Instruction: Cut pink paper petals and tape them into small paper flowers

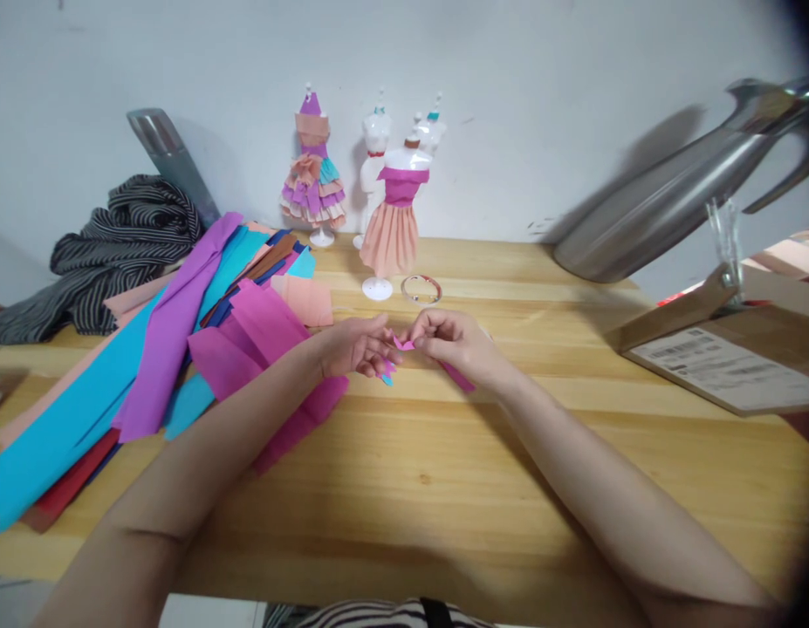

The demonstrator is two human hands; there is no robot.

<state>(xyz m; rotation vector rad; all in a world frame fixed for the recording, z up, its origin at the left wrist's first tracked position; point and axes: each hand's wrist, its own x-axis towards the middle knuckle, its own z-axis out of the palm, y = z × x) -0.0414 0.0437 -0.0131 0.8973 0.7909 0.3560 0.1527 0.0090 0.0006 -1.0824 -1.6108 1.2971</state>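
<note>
Between my hands, over the middle of the wooden table, is a small strip of pink paper (404,344). My right hand (451,342) pinches its right end between thumb and fingers. A longer magenta strip (457,378) hangs or lies just below that hand. At the strip's left end is my left hand (359,347), its fingers apart and slightly curled, the fingertips close to the paper. Small purple and blue scraps (387,375) show beneath the left fingertips. Behind the hands stands a mini mannequin (399,214) in a magenta top and a pleated peach skirt.
Colored crepe sheets (172,327) and a striped cloth (126,235) cover the left side, near a grey bottle (172,157). More mannequins (313,179) stand by the wall. A bangle (421,289) lies behind my hands. At right are a steel jug (666,183) and a cardboard box (737,358).
</note>
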